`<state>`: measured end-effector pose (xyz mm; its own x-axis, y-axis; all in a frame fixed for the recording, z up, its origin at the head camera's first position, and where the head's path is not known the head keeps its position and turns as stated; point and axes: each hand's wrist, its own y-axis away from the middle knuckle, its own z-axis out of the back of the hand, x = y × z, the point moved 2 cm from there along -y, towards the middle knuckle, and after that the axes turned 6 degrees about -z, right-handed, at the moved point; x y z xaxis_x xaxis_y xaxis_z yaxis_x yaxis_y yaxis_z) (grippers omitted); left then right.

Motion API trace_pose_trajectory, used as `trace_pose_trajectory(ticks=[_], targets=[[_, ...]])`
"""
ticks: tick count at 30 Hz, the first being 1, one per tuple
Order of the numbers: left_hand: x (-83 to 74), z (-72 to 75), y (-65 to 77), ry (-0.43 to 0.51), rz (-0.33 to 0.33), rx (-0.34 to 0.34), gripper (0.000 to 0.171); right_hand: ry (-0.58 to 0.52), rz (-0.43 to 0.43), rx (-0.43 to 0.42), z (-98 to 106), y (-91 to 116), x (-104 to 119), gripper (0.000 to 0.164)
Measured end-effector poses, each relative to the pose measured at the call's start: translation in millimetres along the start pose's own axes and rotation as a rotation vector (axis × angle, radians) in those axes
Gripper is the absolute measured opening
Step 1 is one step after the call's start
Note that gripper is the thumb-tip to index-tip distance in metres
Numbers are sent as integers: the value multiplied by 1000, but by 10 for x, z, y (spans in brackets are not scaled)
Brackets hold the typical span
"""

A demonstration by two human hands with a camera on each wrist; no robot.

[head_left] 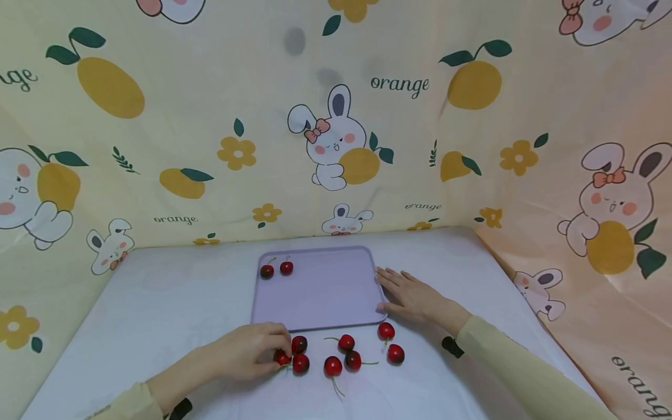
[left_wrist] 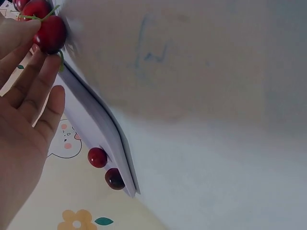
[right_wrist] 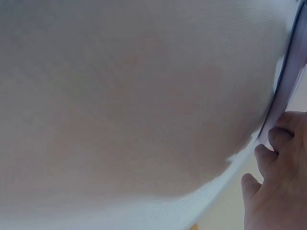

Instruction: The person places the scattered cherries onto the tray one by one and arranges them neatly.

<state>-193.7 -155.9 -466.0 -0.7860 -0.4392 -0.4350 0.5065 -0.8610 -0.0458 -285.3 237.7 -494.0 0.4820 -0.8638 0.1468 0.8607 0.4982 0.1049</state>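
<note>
My left hand [head_left: 252,353] is at the near left corner of a lilac tray [head_left: 320,291], thumb and fingers pinching a red cherry [head_left: 282,357] with a green stem. In the left wrist view that cherry [left_wrist: 51,34] shows between the thumb and fingertips. Two more cherries, a dark one [head_left: 299,344] and a red one [head_left: 301,364], lie right beside those fingers. Straight fingers of my right hand [head_left: 417,296] rest along the tray's right edge. Two cherries, one on the left [head_left: 267,272] and one beside it [head_left: 286,268], sit in the tray's far left corner.
In front of the tray lie several other cherries, among them a middle group [head_left: 333,366] and a right-hand pair with one cherry [head_left: 396,354] nearer. A white cover [head_left: 173,291] spreads over the table. Behind and at the sides hangs a cream printed cloth [head_left: 252,87].
</note>
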Motion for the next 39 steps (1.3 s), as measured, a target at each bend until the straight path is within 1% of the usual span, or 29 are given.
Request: trace_pose_trajectory(ticks=[4, 7, 10, 13, 20, 27, 30, 34, 39], targets=[[5, 0, 7, 42, 47, 44, 27, -1, -1, 4, 2, -5, 1, 88], [5, -4, 12, 48, 43, 59, 32, 2, -7, 11, 3, -3, 3, 88], [-5, -2, 20, 35, 25, 63, 36, -3, -13, 14, 0, -2, 3, 88], [-18, 3, 25, 26, 16, 63, 38, -8, -17, 18, -5, -1, 5, 88], [-15, -12, 21, 8, -9, 35, 32, -4, -15, 16, -17, -3, 3, 88], [-34, -17, 19, 55, 3, 28, 32, 1, -23, 26, -13, -4, 2, 88], [-56, -4, 24, 62, -4, 18, 31, 4, -27, 31, -5, -7, 6, 88], [-88, 20, 16, 93, 11, 13, 31, 2, -26, 31, 3, -1, 13, 88], [-147, 71, -7, 152, 56, 0, 33, -4, -25, 27, 9, 5, 19, 88]])
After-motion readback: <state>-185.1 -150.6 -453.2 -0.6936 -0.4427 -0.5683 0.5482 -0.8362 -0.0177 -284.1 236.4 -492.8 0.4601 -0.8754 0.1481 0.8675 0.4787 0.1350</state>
